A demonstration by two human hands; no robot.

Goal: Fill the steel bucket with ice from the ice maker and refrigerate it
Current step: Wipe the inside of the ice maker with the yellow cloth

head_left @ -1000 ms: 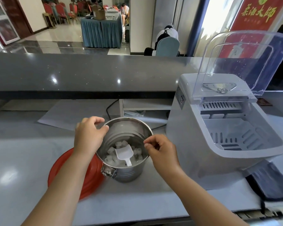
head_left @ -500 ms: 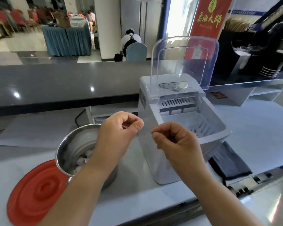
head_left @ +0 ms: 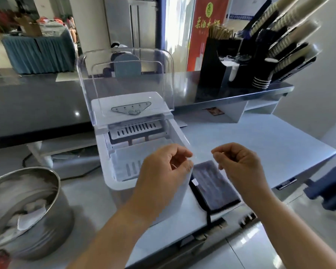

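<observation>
Steel bucket (head_left: pixel 54 226) sits on the desk (head_left: pixel 260 148) left of the ice maker (head_left: pixel 120 186), holding ice (head_left: pixel 30 207) and a scoop (head_left: pixel 31 216). Filling seems done, refrigerating is left. Left hand (head_left: pixel 163 177) and right hand (head_left: pixel 239 167) hover before the ice maker, clenched on nothing. A grey cloth (head_left: pixel 213 183) lies just right of it.

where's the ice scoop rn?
Head view, lower left: the white scoop lies inside the steel bucket, which stands on the counter left of the open ice maker.
</observation>
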